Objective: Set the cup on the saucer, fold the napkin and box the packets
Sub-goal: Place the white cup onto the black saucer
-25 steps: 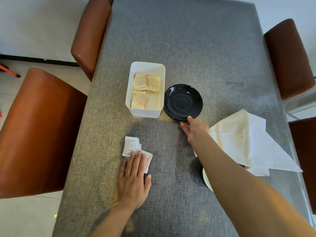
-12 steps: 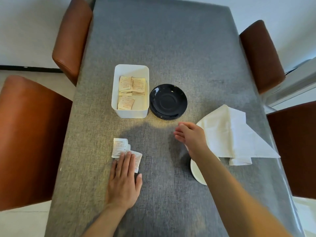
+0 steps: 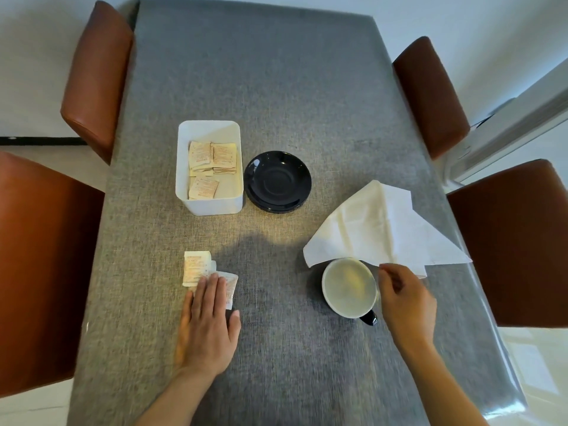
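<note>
We see packets in the white box; our left hand lies flat on 2 loose packets, our right hand, blurred, seemingly ungrasping beside the cup.

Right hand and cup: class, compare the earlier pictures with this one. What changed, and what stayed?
The right hand drew back from the saucer to beside the cup, now uncovered; no grip visible. The left hand stayed flat on the loose packets; box and napkin unchanged.
</note>
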